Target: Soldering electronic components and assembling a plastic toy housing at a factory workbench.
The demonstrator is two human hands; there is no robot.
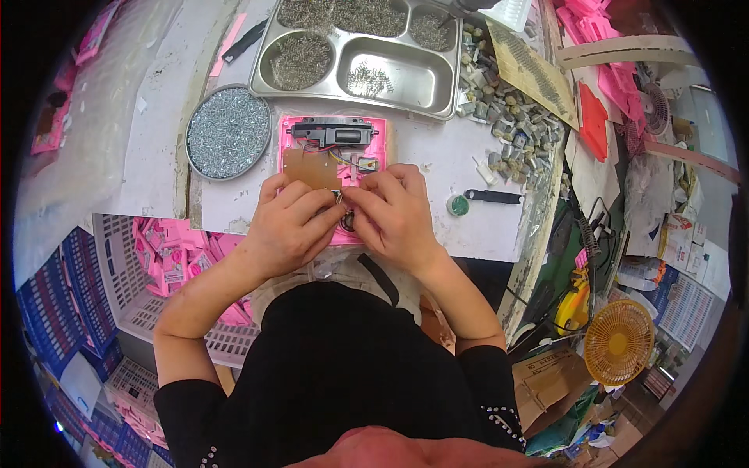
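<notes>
Assembling inside the pink casing (349, 175), apparently, I'm pinching a small part (340, 198) I can't identify between left hand (292, 222) and right hand (399, 214); placing it is likely demanding steadiness.

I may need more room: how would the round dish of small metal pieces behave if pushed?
The dish is probably heavy for its size, being full of metal pieces. Lying flat, it would likely slide rather than tip. The pieces look loose, so a jolt might spill some.
</notes>
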